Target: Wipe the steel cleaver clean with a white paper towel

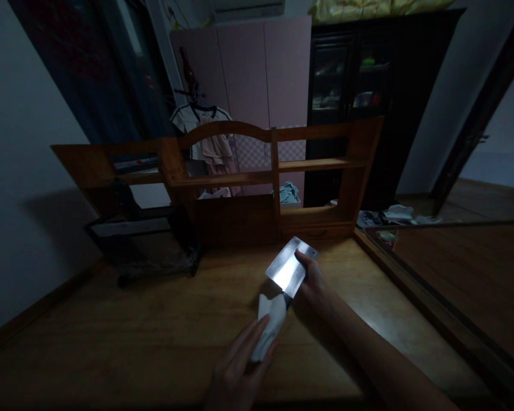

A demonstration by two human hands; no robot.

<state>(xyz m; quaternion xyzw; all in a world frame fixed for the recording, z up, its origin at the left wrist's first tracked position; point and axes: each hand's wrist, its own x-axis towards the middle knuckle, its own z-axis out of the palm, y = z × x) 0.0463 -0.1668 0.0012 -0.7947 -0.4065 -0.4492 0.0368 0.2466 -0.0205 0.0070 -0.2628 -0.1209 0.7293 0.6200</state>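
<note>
A shiny steel cleaver (289, 265) is held above a wooden desk (154, 319), its broad blade catching the light. My right hand (312, 282) grips the blade along its right edge, fingers closed on it. My left hand (240, 368) pinches a white cloth (269, 325) that wraps the cleaver's handle end and touches the lower edge of the blade.
A wooden shelf unit (278, 171) stands at the back of the desk. A dark rack (141, 228) sits at the left. A second wooden surface (462, 268) adjoins on the right. Pink wardrobe and dark cabinet stand behind. The room is dim.
</note>
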